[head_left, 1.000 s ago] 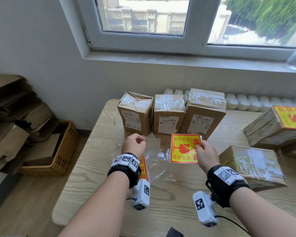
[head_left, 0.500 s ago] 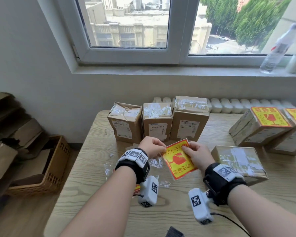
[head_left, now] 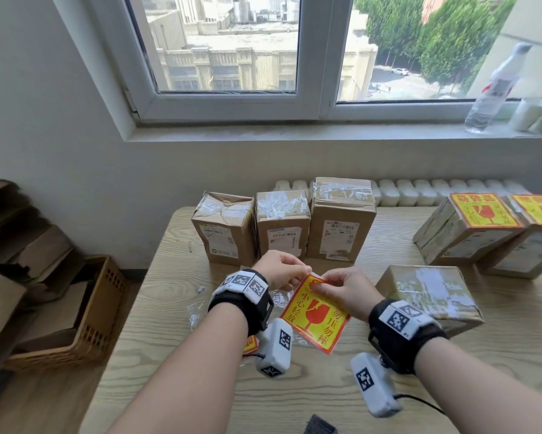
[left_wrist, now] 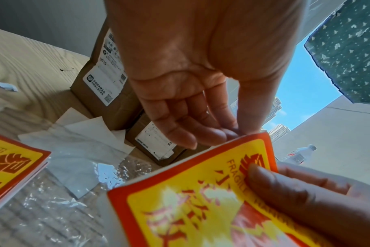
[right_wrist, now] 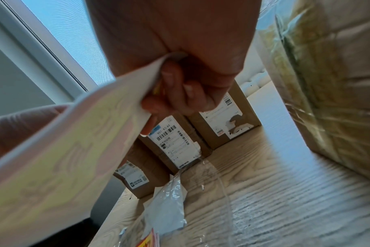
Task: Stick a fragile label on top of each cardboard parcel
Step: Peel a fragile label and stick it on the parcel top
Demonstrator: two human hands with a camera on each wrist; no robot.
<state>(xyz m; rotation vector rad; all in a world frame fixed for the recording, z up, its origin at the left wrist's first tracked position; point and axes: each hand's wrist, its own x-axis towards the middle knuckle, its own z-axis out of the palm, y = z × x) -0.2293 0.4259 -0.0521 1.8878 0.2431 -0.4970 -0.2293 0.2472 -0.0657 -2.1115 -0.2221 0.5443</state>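
I hold a yellow-and-red fragile label point(head_left: 315, 317) over the table, tilted, in both hands. My right hand point(head_left: 321, 285) pinches its upper part, thumb on the printed face point(left_wrist: 285, 192), fingers point(right_wrist: 180, 93) behind the white backing point(right_wrist: 63, 150). My left hand point(head_left: 298, 272) pinches the label's top corner point(left_wrist: 258, 135) with thumb and fingertips. Three unlabelled cardboard parcels stand upright in a row just beyond: left point(head_left: 224, 228), middle point(head_left: 282, 227), right point(head_left: 341, 217). Another taped parcel point(head_left: 429, 296) lies flat to my right. Two parcels point(head_left: 470, 227) point(head_left: 532, 236) at far right carry labels on top.
A stack of spare labels point(left_wrist: 11, 167) lies under my left wrist, beside loose backing papers point(left_wrist: 84, 133) and crinkled clear plastic point(head_left: 280, 300). A wicker basket point(head_left: 100, 311) of cardboard stands on the floor at left. A bottle point(head_left: 495, 89) stands on the windowsill.
My left hand came over from the clear plastic and took the label's corner. The label turned from flat and square to tilted diagonally, nearer me.
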